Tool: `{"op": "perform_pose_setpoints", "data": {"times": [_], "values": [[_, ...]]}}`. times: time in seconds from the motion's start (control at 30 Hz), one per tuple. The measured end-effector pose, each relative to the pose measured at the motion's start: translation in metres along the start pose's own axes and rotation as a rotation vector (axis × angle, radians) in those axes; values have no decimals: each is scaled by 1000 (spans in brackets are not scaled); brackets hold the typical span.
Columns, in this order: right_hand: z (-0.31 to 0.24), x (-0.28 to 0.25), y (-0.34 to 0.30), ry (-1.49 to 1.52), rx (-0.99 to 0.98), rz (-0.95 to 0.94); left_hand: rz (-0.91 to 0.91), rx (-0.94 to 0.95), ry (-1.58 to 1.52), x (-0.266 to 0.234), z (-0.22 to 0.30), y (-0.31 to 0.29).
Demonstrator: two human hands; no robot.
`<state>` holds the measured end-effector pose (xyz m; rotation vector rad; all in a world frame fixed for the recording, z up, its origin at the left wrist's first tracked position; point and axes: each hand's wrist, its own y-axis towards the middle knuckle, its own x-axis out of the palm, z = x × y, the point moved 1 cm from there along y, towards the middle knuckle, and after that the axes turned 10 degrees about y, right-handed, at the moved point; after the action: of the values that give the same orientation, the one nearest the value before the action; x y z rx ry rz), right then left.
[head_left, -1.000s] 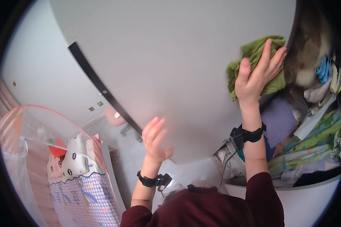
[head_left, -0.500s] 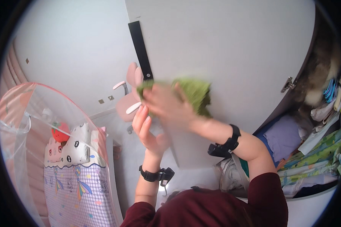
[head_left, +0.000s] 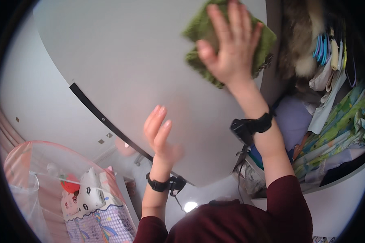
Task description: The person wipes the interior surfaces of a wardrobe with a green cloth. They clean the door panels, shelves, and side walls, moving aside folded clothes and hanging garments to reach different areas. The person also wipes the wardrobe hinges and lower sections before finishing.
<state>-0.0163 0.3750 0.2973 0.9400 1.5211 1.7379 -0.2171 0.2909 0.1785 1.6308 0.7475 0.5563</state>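
My right hand (head_left: 231, 50) lies flat with spread fingers on a green cloth (head_left: 196, 30). It presses the cloth against the upper right part of a pale wardrobe door (head_left: 150, 60), close to the door's hinged side. Lower down, my left hand (head_left: 158, 133) is raised in front of the same door, fingers stretched and a little bent, holding nothing. Its thumb side is blurred. A long black handle strip (head_left: 105, 119) runs along the door's free edge, left of my left hand. Each wrist wears a black strap with a small device.
On the right, the open wardrobe holds blue hangers (head_left: 321, 49), a brown furry garment (head_left: 298, 36), a folded purple cloth (head_left: 292, 121) and green patterned fabric (head_left: 332, 137). At lower left stands a bed with a pink-edged net canopy (head_left: 32, 154), pillows and a red plush toy (head_left: 70, 184).
My right hand has moved up and right across the door with the green cloth, which is now spread under it. The view has shifted and the door's free edge appears farther left. My left hand remains raised.
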Motion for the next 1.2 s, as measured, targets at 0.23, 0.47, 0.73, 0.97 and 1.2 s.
{"op": "perform_pose_setpoints", "data": {"times": [0.23, 0.47, 0.73, 0.97, 1.2], "values": [[2, -24, -128, 205, 88, 7, 0, -384, -313, 15, 16, -18], [-80, -50, -186, 1011, 297, -163, 163, -805, -679, 26, 34, -21], [-157, -55, -220, 1917, 1181, -258, 317, -808, -186, 16, 53, -17], [-171, -47, -234, 1682, 764, -139, 533, -1001, -389, -8, 57, -40], [-59, -53, -154, 839, 181, 104, 287, -898, 23, -92, 54, -95]]}}
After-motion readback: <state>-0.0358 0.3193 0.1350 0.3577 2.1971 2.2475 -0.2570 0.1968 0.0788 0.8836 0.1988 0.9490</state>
